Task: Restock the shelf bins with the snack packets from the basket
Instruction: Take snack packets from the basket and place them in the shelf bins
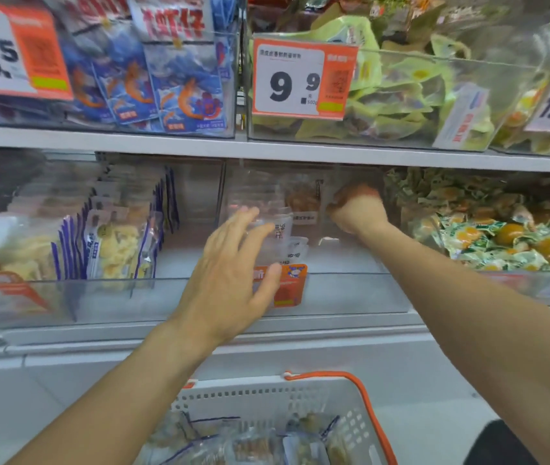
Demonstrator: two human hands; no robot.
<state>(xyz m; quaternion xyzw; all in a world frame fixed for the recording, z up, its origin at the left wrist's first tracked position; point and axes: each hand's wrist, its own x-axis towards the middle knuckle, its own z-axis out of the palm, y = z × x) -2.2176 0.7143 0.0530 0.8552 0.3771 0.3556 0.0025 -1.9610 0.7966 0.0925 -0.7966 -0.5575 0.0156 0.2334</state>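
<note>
We are reaching both arms into the middle clear bin (334,297) on the lower shelf. Our right hand (355,209), at about one o'clock from the picture's centre, is deep at the back of the bin with its fingers curled; it seems to be gripping the edge of an upright snack packet (304,199) there, though the bin's wall is blurring the contact. Our left hand (233,266), near the centre, is spread open with fingers straight, holding nothing and hovering at the bin's front over the clear packets (282,233) stacked inside.

The basket (267,397), white with an orange handle, is sitting at six o'clock below the shelf, and it is still carrying a good heap of packets (253,444), so we are judging the restocking as well short of finished. This middle bin is looking only partly filled, with bare floor showing on its right side. The bin at nine o'clock is holding a row of upright purple-edged packets (112,243); the one at three o'clock is piled with green-wrapped snacks (488,239).
</note>
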